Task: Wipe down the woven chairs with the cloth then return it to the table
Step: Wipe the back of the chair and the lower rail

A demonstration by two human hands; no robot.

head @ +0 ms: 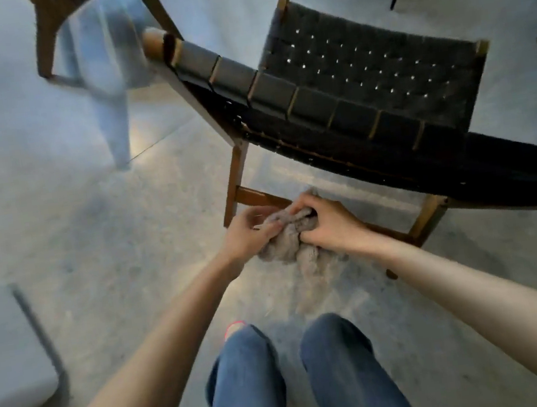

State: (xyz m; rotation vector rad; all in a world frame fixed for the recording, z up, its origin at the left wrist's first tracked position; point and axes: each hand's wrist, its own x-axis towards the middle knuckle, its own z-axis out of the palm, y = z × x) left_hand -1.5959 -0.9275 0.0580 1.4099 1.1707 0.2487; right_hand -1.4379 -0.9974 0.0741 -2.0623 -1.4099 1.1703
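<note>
Currently the cloth (285, 240) is bunched between both hands, low behind the woven chair (362, 71), above the floor (92, 226). The left hand (247, 231) pinches one edge; the right hand (329, 224) curls its fingers (303, 209) into the folds, presumably regathering a fresh face before wiping the webbing.

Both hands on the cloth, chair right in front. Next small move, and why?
Probably raise the cloth onto the backrest of the woven chair and start wiping. The left hand and right hand both grip it bunched up, low behind the chair, and it is not on the weave.
</note>
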